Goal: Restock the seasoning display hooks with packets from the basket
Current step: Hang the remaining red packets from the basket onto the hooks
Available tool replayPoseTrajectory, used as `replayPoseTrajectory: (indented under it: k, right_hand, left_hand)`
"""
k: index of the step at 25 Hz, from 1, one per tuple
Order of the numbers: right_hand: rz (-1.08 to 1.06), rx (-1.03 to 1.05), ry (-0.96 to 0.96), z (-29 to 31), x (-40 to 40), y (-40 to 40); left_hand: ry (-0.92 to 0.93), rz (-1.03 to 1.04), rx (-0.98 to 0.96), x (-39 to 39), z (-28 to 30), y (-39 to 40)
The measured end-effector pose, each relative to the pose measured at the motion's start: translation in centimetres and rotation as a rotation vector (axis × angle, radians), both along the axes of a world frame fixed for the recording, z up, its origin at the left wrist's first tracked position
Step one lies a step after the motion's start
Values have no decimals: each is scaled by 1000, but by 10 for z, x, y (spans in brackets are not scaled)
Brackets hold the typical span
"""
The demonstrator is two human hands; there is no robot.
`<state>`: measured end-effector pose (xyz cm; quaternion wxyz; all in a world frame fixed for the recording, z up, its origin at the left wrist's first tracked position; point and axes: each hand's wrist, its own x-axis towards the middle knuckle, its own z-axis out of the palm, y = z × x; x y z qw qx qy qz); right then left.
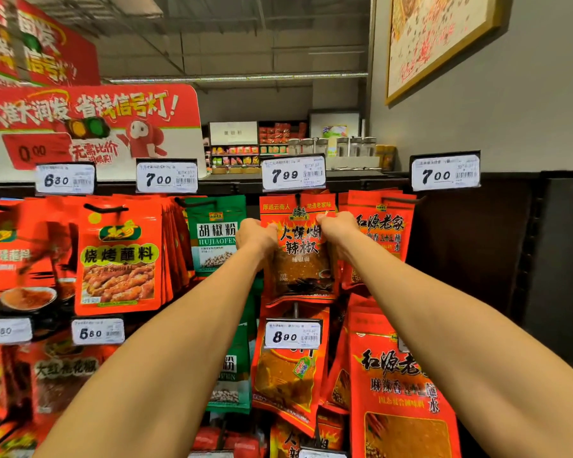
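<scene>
Both hands up on one red chili packet (299,249), top row of the display. Left hand (257,238) has its grip pinched on the packet's left upper edge; right hand (336,230) pinches the right upper edge, fingers curled round it. Packet hangs upright between them, its top at the hook (297,197) under the 7.99 price tag (293,173). Cannot tell whether the hang hole is already over the hook tip; the hole area is small and dark.

Just left: green pepper-powder packets (216,234) on their own hook. Just right: another stack of red packets (382,236) under the 7.00 tag (445,173), touching or nearly touching the right hand. Below: more red packets behind an 8.90 tag (292,335). Far left: barbecue-dip packets (119,256). The basket is not in view.

Judgement: the step is seating this packet on its hook; restocking is mid-way at best.

Risks: if the hole misses the hook tip and the grip lets go, the packet drops down the display. Pushing too hard against packets already on the hook could tear the hang hole or crumple the top. The right hand is crowded by the neighbouring stack, so a sideways tug could knock those off their hook. An uneven pull by the two hands would leave it tilted.
</scene>
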<state>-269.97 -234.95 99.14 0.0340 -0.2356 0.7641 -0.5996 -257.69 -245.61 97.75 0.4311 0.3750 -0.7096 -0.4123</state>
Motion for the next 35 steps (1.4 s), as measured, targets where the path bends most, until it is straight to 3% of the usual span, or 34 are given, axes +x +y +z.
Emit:
replayPoseTrajectory:
  k: [3, 7, 11, 15, 19, 26, 30, 35]
  right_hand:
    - [1, -6, 23, -5, 9, 20]
    - [-128, -29, 367, -2, 49, 70]
    - [173, -280, 149, -25, 119, 114]
    - [296, -243, 14, -98, 196, 131]
    - [278, -107, -225, -226, 259, 125]
    - [101, 359, -862, -541, 372, 129]
    - [102, 649, -1020, -721, 413, 153]
    - [162, 883, -983, -909, 414, 153]
  left_hand:
    - [108, -116, -1, 28, 0, 10]
    - [180, -174, -151, 91, -1, 22]
    - [313, -425, 44, 177, -30, 37]
    - [249, -516, 200, 265, -115, 35]
    - [49, -441, 504, 323, -244, 26]
    - [-402, -155, 1171, 411, -516, 38]
    - [-636, 55, 1335, 443, -691, 63]
    - [-751, 15, 1372, 447, -881, 70]
